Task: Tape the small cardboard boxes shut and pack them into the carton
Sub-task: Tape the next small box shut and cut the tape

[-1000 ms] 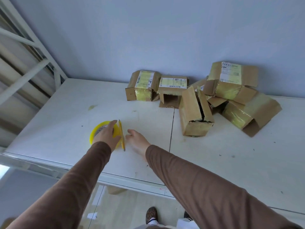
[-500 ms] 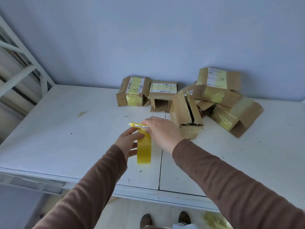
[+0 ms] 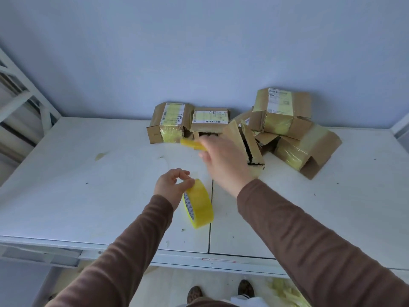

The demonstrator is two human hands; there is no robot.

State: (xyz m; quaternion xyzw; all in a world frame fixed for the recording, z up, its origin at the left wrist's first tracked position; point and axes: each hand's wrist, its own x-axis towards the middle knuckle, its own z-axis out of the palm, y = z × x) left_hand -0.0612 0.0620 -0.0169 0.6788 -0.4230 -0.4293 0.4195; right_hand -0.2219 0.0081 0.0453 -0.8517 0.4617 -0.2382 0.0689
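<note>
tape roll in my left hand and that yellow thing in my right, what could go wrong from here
The left hand only pinches the tape roll at its top edge, so it may slip and drop.

The right hand, blurred and carrying the yellow tool, is right by the tilted open box and could knock it over.

No carton is in view for packing.

The round roll of translucent yellow tape [image 3: 199, 204], at six o'clock from the boxes, shows a white inner rim printed with dark marks. A blurred yellow strip-like object [image 3: 192, 144] sits at twelve o'clock from it. The small brown cardboard boxes [image 3: 243, 131] wear pale yellow tape bands and white labels with black barcodes. Both long sleeves [image 3: 309, 240] are plain brown. The flat table top [image 3: 88, 185] is white, flecked with dark specks, and the wall [image 3: 199, 52] at twelve o'clock is pale blue. The shoes [image 3: 221, 291] at six o'clock look brown and mottled.
</note>
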